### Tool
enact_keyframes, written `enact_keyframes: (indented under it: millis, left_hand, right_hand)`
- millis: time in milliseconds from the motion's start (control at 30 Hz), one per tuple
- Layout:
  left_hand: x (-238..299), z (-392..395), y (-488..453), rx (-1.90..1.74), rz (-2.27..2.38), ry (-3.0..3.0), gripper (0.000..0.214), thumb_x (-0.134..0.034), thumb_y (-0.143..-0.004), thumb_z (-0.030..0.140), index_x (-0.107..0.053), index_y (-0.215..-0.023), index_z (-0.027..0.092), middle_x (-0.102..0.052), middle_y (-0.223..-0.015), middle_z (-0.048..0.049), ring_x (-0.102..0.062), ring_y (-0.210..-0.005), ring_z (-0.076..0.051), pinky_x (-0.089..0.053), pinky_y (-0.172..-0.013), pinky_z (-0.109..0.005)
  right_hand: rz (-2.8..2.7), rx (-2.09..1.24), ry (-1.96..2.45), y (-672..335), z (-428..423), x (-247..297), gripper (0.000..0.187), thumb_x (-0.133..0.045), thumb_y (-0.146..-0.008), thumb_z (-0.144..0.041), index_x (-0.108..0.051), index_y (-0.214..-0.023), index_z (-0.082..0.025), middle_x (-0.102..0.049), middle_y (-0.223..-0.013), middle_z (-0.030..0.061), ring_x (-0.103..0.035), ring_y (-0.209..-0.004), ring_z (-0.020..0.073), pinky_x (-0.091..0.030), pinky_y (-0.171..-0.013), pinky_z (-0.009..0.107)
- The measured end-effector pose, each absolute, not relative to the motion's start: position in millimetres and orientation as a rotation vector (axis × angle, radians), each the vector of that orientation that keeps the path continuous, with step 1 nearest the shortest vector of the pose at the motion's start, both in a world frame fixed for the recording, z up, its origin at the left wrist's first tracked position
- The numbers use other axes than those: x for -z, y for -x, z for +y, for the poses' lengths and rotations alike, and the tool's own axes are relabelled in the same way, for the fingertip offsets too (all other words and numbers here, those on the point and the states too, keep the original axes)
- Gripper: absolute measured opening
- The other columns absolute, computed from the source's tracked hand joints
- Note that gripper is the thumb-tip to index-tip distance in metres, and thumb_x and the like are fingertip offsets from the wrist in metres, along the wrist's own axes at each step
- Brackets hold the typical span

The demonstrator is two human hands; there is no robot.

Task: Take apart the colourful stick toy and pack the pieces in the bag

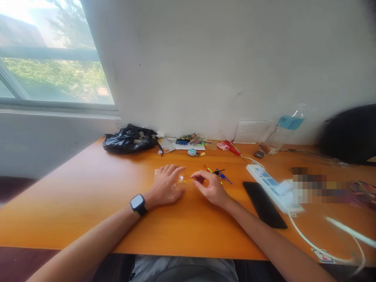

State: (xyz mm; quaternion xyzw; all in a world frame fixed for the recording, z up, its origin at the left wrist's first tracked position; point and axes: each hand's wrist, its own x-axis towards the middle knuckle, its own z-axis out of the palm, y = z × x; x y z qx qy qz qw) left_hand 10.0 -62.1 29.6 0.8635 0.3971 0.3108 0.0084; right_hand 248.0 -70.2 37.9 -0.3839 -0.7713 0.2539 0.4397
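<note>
My left hand (168,183), a dark smartwatch (137,202) on its wrist, rests palm down with index finger and thumb spread apart. Beneath and beside it, partly covered, is a small clear plastic bag (176,187). Facing it, my right hand (212,188) has thumb and index finger pinched on a thin yellow strip (187,181). The strip's left end reaches toward the bag between the left thumb and index finger; whether it is inside cannot be made out. Behind my right hand lie several thin coloured strips (223,176) in blue, black, red and green.
A black phone (264,204) and a white power strip (272,186) with cables lie right of my right arm. Along the wall are a black plastic bag (129,140), small loose items, a red-handled tool (232,148) and a plastic bottle (283,131).
</note>
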Motion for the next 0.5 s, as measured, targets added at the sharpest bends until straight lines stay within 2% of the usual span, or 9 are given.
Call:
enact_keyframes:
  millis: [133,300,500]
  left_hand:
    - [-29.1,-61.8,-9.8,-0.968,1.221,-2.694,0.068,-0.069,-0.085,0.038,-0.047,-0.149,0.028,-0.061,-0.127,-0.0115,-0.057,-0.109,-0.032,-0.041,-0.095,-0.048]
    - [-28.6,-62.3,-10.1,-0.976,1.201,-2.683,0.068,-0.068,-0.084,0.035,-0.047,-0.148,0.028,-0.061,-0.128,-0.0113,-0.056,-0.111,-0.032,-0.041,-0.097,-0.048]
    - [-30.5,-63.8,-9.6,-0.979,1.182,-2.671,0.070,-0.068,-0.083,0.034,-0.046,-0.150,0.028,-0.061,-0.128,-0.0120,-0.056,-0.113,-0.033,-0.041,-0.097,-0.048]
  right_hand:
    - [-1.862,-0.668,0.974,-249.1,-68.6,-36.3,0.013,-0.066,-0.094,-0.033,-0.074,-0.093,-0.022,-0.076,-0.090,0.0049,-0.066,-0.078,0.0200,-0.054,-0.075,0.035]
    - [-1.738,-0.916,1.050,-252.5,-63.4,-38.6,0.020,-0.079,-0.084,-0.040,-0.080,-0.087,-0.021,-0.079,-0.084,0.0056,-0.068,-0.074,0.0199,-0.053,-0.069,0.032]
    - [-1.657,-1.176,0.989,-255.9,-59.7,-40.2,0.031,-0.086,-0.077,-0.047,-0.081,-0.091,-0.020,-0.081,-0.091,0.0070,-0.074,-0.084,0.0231,-0.058,-0.079,0.035]
